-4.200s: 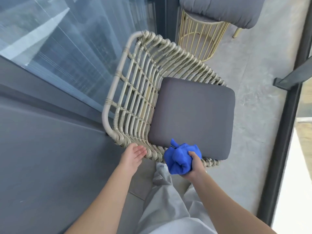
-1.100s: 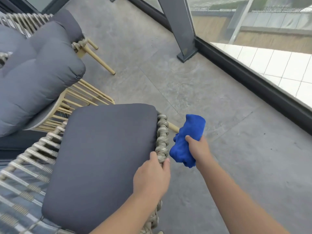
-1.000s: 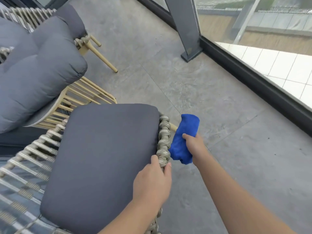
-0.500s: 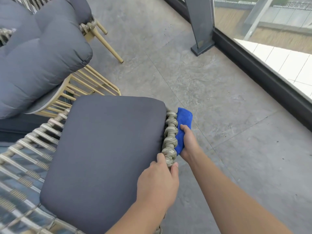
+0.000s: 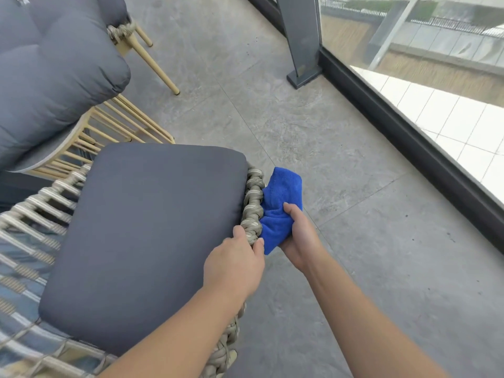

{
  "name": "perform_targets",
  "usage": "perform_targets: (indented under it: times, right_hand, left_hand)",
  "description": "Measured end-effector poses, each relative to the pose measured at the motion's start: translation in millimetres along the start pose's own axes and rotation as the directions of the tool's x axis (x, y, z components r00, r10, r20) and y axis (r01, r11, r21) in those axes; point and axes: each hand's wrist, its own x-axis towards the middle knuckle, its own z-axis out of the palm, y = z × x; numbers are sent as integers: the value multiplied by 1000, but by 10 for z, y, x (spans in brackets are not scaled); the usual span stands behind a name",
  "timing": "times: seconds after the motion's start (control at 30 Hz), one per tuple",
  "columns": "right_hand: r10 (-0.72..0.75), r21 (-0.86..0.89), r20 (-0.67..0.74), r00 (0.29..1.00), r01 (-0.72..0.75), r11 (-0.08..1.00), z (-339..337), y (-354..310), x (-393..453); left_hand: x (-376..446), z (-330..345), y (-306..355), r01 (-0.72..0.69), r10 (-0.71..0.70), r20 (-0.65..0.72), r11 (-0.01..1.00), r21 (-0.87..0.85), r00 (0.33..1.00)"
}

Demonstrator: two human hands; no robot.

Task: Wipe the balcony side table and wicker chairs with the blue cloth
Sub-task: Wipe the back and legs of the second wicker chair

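Your right hand (image 5: 298, 236) clutched the bunched, fuzzy blue cloth (image 5: 281, 205) against the knotted rope rim of the wicker chair (image 5: 252, 203). Your left hand (image 5: 234, 264) gripped that rim beside its smooth grey cushion (image 5: 147, 236), fingers curled over the edge.

Floor (image 5: 341, 148): grey stone-look tiles with thin joints, running to the dark railing base (image 5: 409, 137)
Near wicker chair (image 5: 253, 203): stands on the floor, well left of the railing base; a dark grey seat cushion (image 5: 141, 236) lies on it
Second chair (image 5: 152, 64): beyond the near chair; slim tan legs on the tiles; padded grey cushion (image 5: 49, 72) on top
Railing post (image 5: 300, 36): foot plate on the floor beside the railing base
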Motion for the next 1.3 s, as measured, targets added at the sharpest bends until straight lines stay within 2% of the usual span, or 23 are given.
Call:
perform_targets:
  times: [0.17,0.27,0.4,0.47,0.57,0.67,0.73,1.07,1.3]
  right_hand:
    - [-73,-149,-7,997,71,986,-157,-145,-315]
    - [-85,-166,-85,993,71,984,-273,-157,-310]
    - [-21,-372,-231,973,-69,926,-309,78,27]
    - [65,-430,-209,976,-152,890,-194,230,170]
    - [205,-250,-106,973,-225,942,43,355,349]
    - [229,11,-62,971,-229,973,266,323,409]
    - [232,109,-34,972,-227,968,297,346,370]
    - [221,93,-27,975,-218,972,104,230,189]
    - [136,120,7,991,-136,983,33,3,-157]
  left_hand:
    - [-14,16,-3,-1,1,2,1000,-7,1000]
    - [-23,23,16,-10,10,-1,1000,-10,1000]
    - [-23,25,0,-2,2,-2,1000,-18,1000]
    - [-27,31,-18,-2,2,-5,1000,-9,1000]
    - [-10,35,9,-9,9,1,1000,0,1000]
    - [11,27,28,-13,13,6,1000,-12,1000]
    - [10,23,3,-5,5,8,1000,-5,1000]
    - [39,16,-9,1,-1,4,1000,-13,1000]
    - [27,-5,4,7,-7,1,999,-32,1000]
